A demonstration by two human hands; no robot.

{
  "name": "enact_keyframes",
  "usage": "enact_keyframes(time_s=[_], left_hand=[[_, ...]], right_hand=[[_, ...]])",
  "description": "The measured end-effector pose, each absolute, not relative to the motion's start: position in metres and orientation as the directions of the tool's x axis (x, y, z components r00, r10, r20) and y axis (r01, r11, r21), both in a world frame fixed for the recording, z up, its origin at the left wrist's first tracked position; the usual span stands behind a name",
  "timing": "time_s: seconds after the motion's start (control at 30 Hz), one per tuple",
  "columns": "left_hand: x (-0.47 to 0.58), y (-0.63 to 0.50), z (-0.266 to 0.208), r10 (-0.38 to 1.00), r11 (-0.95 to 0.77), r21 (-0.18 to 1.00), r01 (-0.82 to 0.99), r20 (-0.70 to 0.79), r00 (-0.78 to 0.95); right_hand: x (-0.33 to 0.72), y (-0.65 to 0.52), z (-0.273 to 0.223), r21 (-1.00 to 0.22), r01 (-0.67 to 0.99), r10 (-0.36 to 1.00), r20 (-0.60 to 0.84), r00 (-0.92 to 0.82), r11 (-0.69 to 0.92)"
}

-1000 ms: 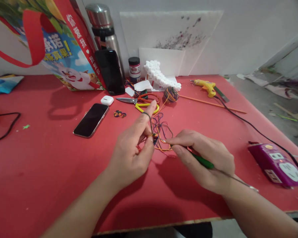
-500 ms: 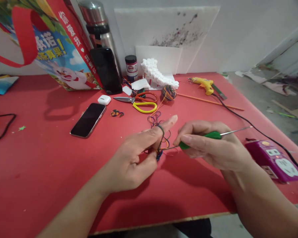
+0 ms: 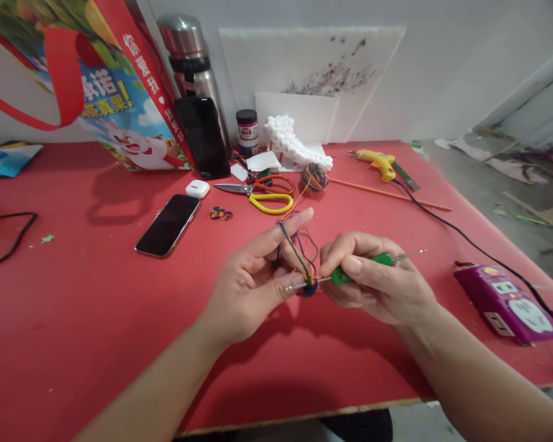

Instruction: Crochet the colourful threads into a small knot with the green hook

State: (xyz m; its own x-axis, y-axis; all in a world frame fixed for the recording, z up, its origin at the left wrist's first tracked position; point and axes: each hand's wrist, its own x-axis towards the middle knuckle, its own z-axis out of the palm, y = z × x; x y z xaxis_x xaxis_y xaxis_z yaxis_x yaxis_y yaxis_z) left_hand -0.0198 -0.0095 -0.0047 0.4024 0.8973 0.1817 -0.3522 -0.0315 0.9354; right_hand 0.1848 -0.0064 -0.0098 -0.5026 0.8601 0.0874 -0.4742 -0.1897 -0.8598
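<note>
My right hand (image 3: pixel 373 273) grips a crochet hook by its green handle (image 3: pixel 341 274); a thin metal end sticks out on each side. The hook's left end passes through a small multicoloured crochet piece (image 3: pixel 309 287). My left hand (image 3: pixel 258 276) pinches that piece between thumb and fingers. Dark thread (image 3: pixel 294 247) runs taut from the piece up over the raised left index finger. Loose loops of thread (image 3: pixel 308 240) lie behind my hands and lead back to a thread ball (image 3: pixel 314 178).
Scissors (image 3: pixel 271 202), a phone (image 3: pixel 168 225), a white earbud case (image 3: pixel 197 188) and a small crocheted piece (image 3: pixel 220 213) lie beyond my left hand. A yellow glue gun (image 3: pixel 378 164) trails its cord to a purple power box (image 3: pixel 511 304) at right. A bag (image 3: pixel 133 123) stands behind.
The hook has moved left, and its tip now passes through the crochet piece past my left thumb. My left index finger has drawn back a little, with thread stretched over it.
</note>
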Motion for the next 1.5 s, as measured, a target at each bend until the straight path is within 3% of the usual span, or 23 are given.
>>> enact_keyframes(time_s=[0.17, 0.43, 0.6, 0.8, 1.0, 1.3, 1.5], left_hand=[[-0.017, -0.009, -0.007, 0.964, -0.061, 0.922, -0.382, 0.154, 0.218], [-0.015, -0.009, -0.006, 0.989, -0.068, 0.939, -0.336, 0.107, 0.099], [-0.016, -0.008, -0.003, 0.987, -0.034, 0.924, -0.380, 0.090, 0.132], [-0.016, -0.009, -0.002, 0.974, 0.043, 0.893, -0.447, 0.062, 0.217], [-0.013, -0.010, -0.005, 0.982, 0.009, 0.906, -0.424, 0.073, 0.177], [-0.016, -0.011, -0.006, 0.991, -0.029, 0.911, -0.412, 0.080, 0.109], [-0.016, -0.014, -0.002, 0.985, -0.041, 0.919, -0.391, 0.103, 0.138]], right_hand=[[0.171, -0.013, -0.014, -0.863, -0.501, 0.940, 0.116, -0.321, -0.064], [0.164, -0.012, -0.018, -0.861, -0.502, 0.971, 0.050, -0.234, -0.076], [0.167, -0.012, -0.017, -0.853, -0.511, 0.959, 0.050, -0.278, -0.103], [0.179, -0.015, -0.023, -0.896, -0.440, 0.912, 0.227, -0.342, 0.058], [0.170, -0.019, -0.026, -0.883, -0.431, 0.929, 0.298, -0.218, 0.183], [0.170, -0.017, -0.027, -0.893, -0.435, 0.938, 0.245, -0.247, 0.118], [0.177, -0.018, -0.029, -0.884, -0.432, 0.864, 0.349, -0.362, 0.176]])
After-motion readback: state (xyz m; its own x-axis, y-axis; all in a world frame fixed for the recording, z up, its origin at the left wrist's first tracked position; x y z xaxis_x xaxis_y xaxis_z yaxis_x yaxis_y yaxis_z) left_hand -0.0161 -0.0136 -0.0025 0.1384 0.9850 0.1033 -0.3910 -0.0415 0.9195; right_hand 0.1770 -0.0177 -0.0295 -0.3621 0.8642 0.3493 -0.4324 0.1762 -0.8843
